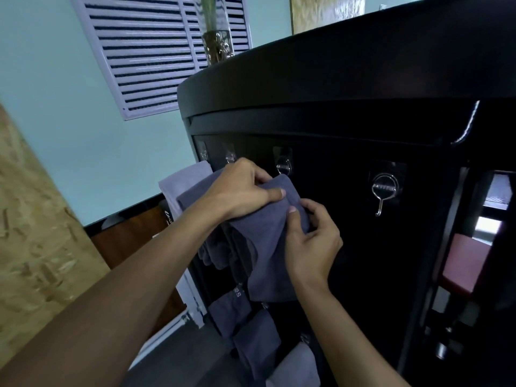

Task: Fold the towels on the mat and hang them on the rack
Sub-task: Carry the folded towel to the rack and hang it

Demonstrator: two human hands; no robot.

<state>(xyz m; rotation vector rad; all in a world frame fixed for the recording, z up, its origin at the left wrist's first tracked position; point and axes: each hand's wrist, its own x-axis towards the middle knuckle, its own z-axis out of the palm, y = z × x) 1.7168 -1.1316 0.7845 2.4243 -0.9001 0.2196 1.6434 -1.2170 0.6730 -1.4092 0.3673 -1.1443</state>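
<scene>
A dark grey folded towel (265, 247) hangs in front of the black cabinet (363, 79), just below a metal hook (283, 164). My left hand (240, 191) grips its top fold from above, thumb pressed on the cloth. My right hand (310, 241) pinches the towel's right edge a little lower. A light grey towel (184, 182) hangs at the far left behind it. More grey towels (251, 331) hang on a lower row, and a pale one (296, 367) shows near the bottom.
A row of metal hooks runs along the cabinet front; one bare hook (384, 191) is to the right. A vase (217, 46) stands on the cabinet top. A louvred vent (156, 51) is on the wall. A chipboard panel (33, 219) stands at left.
</scene>
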